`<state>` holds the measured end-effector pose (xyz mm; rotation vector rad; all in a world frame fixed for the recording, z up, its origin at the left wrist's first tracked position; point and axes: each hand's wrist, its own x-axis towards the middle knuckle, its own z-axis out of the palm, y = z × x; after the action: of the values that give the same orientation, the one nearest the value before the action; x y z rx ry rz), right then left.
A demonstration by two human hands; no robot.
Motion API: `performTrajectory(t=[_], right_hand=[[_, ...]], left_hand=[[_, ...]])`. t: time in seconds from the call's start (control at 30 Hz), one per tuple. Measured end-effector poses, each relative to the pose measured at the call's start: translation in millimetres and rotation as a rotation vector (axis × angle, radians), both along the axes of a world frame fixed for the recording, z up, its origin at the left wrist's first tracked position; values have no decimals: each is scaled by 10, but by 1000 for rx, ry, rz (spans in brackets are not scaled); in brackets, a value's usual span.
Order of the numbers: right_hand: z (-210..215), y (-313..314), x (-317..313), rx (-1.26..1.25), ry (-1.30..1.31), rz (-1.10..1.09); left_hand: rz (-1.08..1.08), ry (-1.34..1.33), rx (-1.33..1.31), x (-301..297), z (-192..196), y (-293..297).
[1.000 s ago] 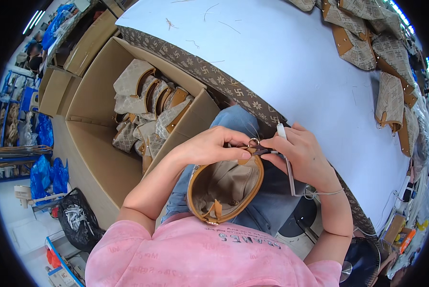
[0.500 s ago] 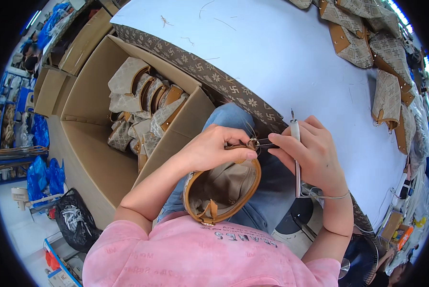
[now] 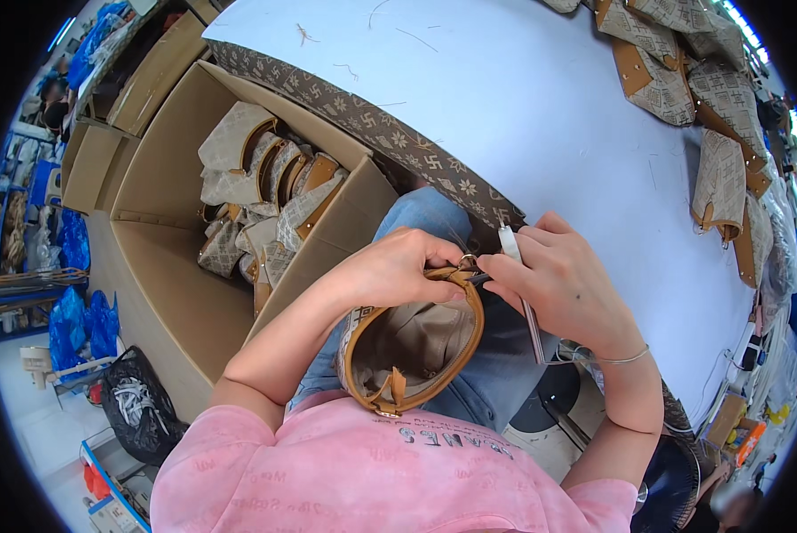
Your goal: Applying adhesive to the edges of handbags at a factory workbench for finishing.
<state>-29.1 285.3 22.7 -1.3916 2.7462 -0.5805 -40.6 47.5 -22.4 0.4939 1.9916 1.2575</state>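
Note:
An open pouch-like bag (image 3: 421, 324) with tan trim and a beige lining rests mouth-up on my lap, against the pink shirt. My left hand (image 3: 407, 266) is closed on its far rim, thumb over the edge, beside a small metal ring (image 3: 468, 261). Right at that ring, the fingertips of my right hand (image 3: 549, 280) are pinched together. A slim pen-like tool (image 3: 510, 244) with a white upper part and a metal shaft lies held across the right hand's fingers. A small dark metal tip (image 3: 480, 278) shows between the hands; its kind is unclear.
To the left stands an open cardboard box (image 3: 163, 293) with several patterned bags (image 3: 274, 182) inside. A white-topped table (image 3: 505, 98) spreads ahead and right, loose threads on it. More patterned bag pieces (image 3: 718, 178) lie along its right side. A black plastic bag (image 3: 136, 400) sits at the lower left.
My right hand has shifted slightly left, closer to the ring, and the pen-like tool has tilted leftward. Thin metal prongs seen between the hands are now mostly covered. My left hand keeps its hold.

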Motion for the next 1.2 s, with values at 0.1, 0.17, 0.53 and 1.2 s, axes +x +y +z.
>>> performTrajectory(t=[0.1, 0.17, 0.53, 1.2], right_hand=[[23, -13, -22, 25, -12, 18], [30, -20, -32, 51, -3, 27], [8, -23, -68, 42, 10, 35], [-267, 26, -121, -153, -71, 35]], left_hand=[[-4, -5, -31, -4, -10, 0], [8, -14, -15, -6, -5, 3], [9, -30, -30, -20, 18, 12], [-1, -41, -45, -36, 5, -13]])
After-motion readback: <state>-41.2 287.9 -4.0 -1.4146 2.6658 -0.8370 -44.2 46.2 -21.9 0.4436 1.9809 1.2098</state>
